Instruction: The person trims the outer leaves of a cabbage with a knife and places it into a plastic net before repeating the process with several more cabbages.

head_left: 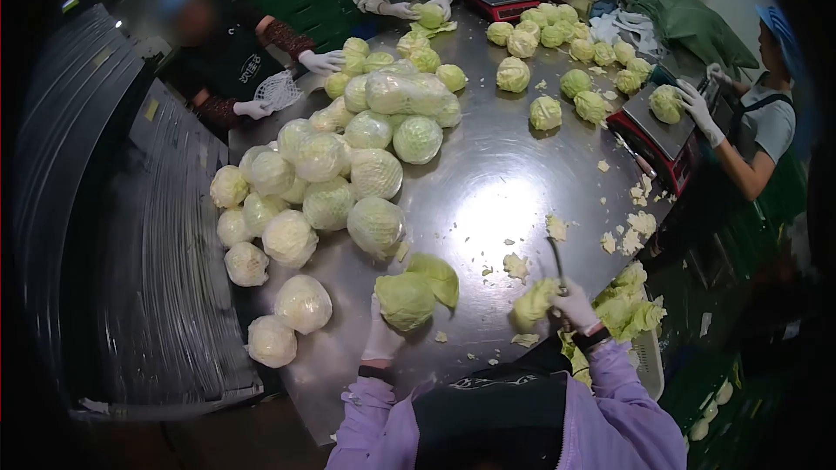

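The cabbage [405, 300] sits on the steel bench [488, 183], close to the person's chest. The left hand [381, 341], gloved in white, is pressed up against its near side with the fingers curled onto it. One outer leaf [438, 277] hangs off just to the right of the cabbage.

Further to the right of the cabbage, the right hand [576, 306] is clenched round the handle of a knife [556, 259], with the blade pointing away from the person. A cut leaf piece [533, 303] lies against that hand on the side facing the cabbage.

This looks like trimming: the loose outer leaves are coming off the head. The next move calls for steadying the cabbage with the left hand and bringing the blade to the base of the hanging leaf, well away from the gloved fingers.

To the right of the cabbage, beyond the knife hand, is a heap of trimmings [629, 309]. Behind and to the left of it is a pile of wrapped heads [305, 200]. Far behind and to the right, a co-worker's gloved hand [699, 109] holds a head on a scale [662, 135].
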A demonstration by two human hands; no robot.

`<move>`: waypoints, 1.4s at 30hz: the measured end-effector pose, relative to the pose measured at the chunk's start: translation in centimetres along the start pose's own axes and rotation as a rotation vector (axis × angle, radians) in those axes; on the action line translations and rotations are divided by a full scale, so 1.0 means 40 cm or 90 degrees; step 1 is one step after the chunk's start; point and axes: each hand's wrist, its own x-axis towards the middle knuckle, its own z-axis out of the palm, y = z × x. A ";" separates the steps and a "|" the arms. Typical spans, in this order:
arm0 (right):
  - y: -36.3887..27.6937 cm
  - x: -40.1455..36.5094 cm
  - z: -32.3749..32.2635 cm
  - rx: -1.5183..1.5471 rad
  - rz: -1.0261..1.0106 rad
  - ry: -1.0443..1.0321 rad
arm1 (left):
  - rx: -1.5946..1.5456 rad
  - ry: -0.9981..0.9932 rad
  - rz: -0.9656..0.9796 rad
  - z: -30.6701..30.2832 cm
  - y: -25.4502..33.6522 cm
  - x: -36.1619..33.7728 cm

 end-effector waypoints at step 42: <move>-0.011 0.295 -0.123 0.003 0.067 -0.028 | 0.785 -0.224 -0.043 0.094 -0.041 0.143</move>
